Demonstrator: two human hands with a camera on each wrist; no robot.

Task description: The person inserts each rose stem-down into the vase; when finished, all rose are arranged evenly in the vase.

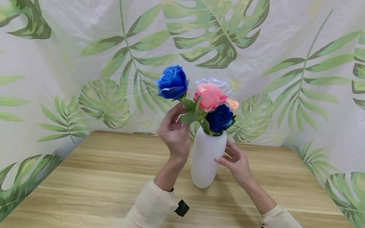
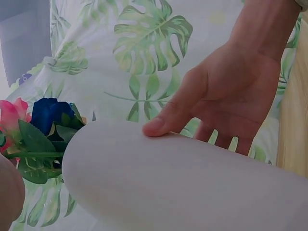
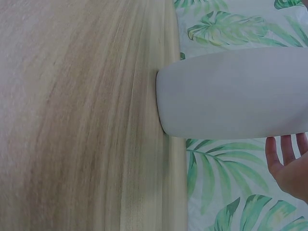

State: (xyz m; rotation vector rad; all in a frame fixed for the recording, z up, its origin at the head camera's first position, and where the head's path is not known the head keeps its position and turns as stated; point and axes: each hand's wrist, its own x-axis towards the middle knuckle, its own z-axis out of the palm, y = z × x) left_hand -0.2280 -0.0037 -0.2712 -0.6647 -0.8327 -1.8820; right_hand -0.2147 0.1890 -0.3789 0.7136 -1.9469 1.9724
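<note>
Just under its bloom, my left hand [image 1: 175,134] pinches the stem of a bright blue rose [image 1: 172,83]. The leafy stem slants toward the mouth of a white vase [image 1: 206,161]; its lower end is hidden. Upright on the table, the vase holds a pink rose [image 1: 210,96], a dark blue rose [image 1: 220,118], a peach flower [image 1: 232,104] and a pale bluish-white flower [image 1: 214,83]. My right hand [image 1: 238,163] grips the vase's right side, thumb [image 2: 156,126] in front and fingers behind. Those fingers also appear in the right wrist view beside the vase [image 3: 231,94].
The wood-grain table [image 1: 108,177] extends to both sides of the vase. Behind it hangs a white cloth [image 1: 248,72] with green leaf prints. A small black piece [image 1: 182,208] sits by the left sleeve [image 1: 154,202].
</note>
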